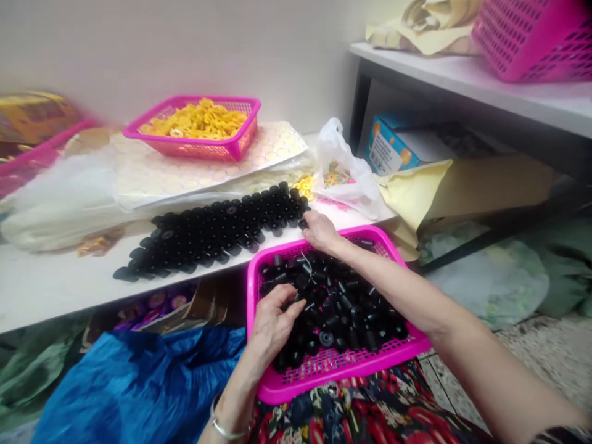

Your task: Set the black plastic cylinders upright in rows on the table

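Note:
A pink plastic basket (324, 370) rests on my lap, filled with several small black cylindrical caps (342, 308). My left hand (272, 324) reaches into the basket, fingers curled and pinching among the caps. My right hand (319, 229) stretches to the white shelf edge, its fingers closed on a black cap at the right end of rows of black caps (213, 231) standing on the shelf (55, 283).
A second pink basket (203, 145) of yellow rings sits on a white sheet at the back. A white plastic bag (345, 166) with coloured bits, a blue box (393, 145) and yellow paper lie right. A blue bag (139, 382) sits below. Another pink basket (531, 37) stands on the upper shelf.

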### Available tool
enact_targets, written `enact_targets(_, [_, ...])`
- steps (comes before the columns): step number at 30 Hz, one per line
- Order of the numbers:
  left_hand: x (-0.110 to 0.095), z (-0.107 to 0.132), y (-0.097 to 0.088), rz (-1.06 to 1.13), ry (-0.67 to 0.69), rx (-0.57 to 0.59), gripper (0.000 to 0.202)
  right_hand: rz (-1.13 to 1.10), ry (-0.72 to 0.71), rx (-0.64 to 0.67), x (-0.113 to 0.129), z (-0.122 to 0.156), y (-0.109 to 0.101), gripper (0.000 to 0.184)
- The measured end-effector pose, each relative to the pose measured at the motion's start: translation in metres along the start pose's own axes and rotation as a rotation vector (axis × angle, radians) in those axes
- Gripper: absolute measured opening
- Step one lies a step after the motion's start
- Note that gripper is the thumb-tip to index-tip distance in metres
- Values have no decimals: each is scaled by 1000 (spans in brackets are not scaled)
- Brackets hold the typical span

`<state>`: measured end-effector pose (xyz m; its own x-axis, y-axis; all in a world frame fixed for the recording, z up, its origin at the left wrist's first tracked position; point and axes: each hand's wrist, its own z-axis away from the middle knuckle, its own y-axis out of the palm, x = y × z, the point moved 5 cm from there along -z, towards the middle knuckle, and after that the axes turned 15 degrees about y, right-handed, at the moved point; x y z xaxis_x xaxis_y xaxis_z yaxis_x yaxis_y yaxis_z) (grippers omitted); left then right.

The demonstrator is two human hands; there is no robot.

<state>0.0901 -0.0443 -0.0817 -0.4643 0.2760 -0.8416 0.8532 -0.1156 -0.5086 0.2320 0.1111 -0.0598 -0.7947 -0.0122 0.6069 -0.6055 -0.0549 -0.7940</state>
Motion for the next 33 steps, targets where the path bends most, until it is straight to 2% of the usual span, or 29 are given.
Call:
enact_targets(4, [3, -6, -7, -87, 37, 26, 9, 72, -23, -9, -2, 5, -4, 25])
enact_targets(7, [3, -17, -15, -180, 133, -6, 11, 125, -63, 10, -9, 29, -14, 20])
enact_targets(10, [8, -27, -21, -271, 183, -25, 15, 211, -113, 140, -16, 63, -11, 18])
enact_targets(13, [13, -35, -22, -327, 166, 18, 15, 309, -134, 277, -18, 93, 6, 6])
enact_targets(16, [10, -38, -25, -348, 149, -4, 13, 359, -124, 336, -17, 103, 21, 21])
enact_targets(18, [7, -36, -26, -341, 141, -13, 13, 358, -125, 360, -18, 102, 21, 30])
enact_targets(22, [7, -29, -22, -294, 98, 62, 13, 258, -123, 404, -33, 102, -6, 36])
enact_targets(25, [4, -29, -16, -286, 121, 111, 12, -117, 39, 405, -57, 109, -37, 37])
enact_targets(27, [-5, -32, -6, -342, 206, 207, 14, -404, 171, 417, -74, 119, -51, 33])
enact_targets(29, [-17, -34, 11, -457, 338, 408, 18, -600, 273, 447, -86, 132, -56, 29])
enact_targets(31, [-24, -35, 28, -600, 451, 624, 20, -668, 328, 456, -92, 144, -57, 27])
enact_targets(33, [-24, -37, 38, -710, 482, 761, 23, -651, 325, 416, -94, 153, -59, 26])
